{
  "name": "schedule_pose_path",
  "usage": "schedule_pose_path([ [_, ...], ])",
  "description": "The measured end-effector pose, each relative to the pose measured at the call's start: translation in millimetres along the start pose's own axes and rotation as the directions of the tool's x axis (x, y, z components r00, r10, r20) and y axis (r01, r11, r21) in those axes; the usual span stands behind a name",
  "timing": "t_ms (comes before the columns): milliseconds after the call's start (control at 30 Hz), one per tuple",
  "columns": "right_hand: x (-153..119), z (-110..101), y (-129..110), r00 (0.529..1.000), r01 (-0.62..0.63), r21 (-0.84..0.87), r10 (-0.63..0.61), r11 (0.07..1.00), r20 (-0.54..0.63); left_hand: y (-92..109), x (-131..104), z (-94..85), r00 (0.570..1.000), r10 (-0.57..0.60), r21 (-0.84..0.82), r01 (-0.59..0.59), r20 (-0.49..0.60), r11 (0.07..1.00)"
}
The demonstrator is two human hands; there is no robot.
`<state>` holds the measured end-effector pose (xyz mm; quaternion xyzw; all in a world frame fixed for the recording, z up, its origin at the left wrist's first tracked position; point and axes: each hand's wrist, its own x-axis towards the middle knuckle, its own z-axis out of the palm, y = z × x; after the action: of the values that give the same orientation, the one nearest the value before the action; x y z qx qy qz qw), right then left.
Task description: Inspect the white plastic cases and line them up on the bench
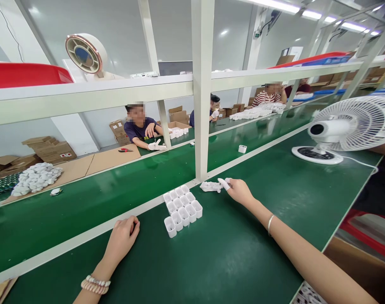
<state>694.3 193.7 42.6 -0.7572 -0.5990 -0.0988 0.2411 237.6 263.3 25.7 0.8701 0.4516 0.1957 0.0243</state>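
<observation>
A small crumpled white glove (pixel 210 186) lies on the green table (pixel 243 253) just at the foot of the white frame post (pixel 202 126), a little above and right of the picture's centre. The right hand (pixel 239 191) reaches it from 4 o'clock, its white-capped fingertips (pixel 224 183) pinching the glove's near edge, a thin bangle on the wrist. At 8 o'clock from the glove, just beside it, stands a cluster of small white open-topped cups (pixel 182 208), packed in touching rows. Further out at 8 o'clock the left hand (pixel 122 236) rests on the table by the pale rail, curled into a loose fist and holding nothing visible, a beaded bracelet on its wrist. At 2 o'clock, well apart, a white desk fan (pixel 344 128) stands on the table. Beyond the rail, at 11 o'clock, a co-worker in a dark shirt (pixel 138 128) sits with gloved hands; a heap of white pieces (pixel 37 177) lies at 9 o'clock on cardboard.
</observation>
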Motion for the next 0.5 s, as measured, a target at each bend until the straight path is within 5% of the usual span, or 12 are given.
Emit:
schedule_pose_path([
  [500,-0.2,2.5,-2.2,0.992,0.072,0.196,-0.05,0.978,-0.115,-2.1,0.9,2.4,1.0,0.0,0.0,0.0,0.003,1.0],
])
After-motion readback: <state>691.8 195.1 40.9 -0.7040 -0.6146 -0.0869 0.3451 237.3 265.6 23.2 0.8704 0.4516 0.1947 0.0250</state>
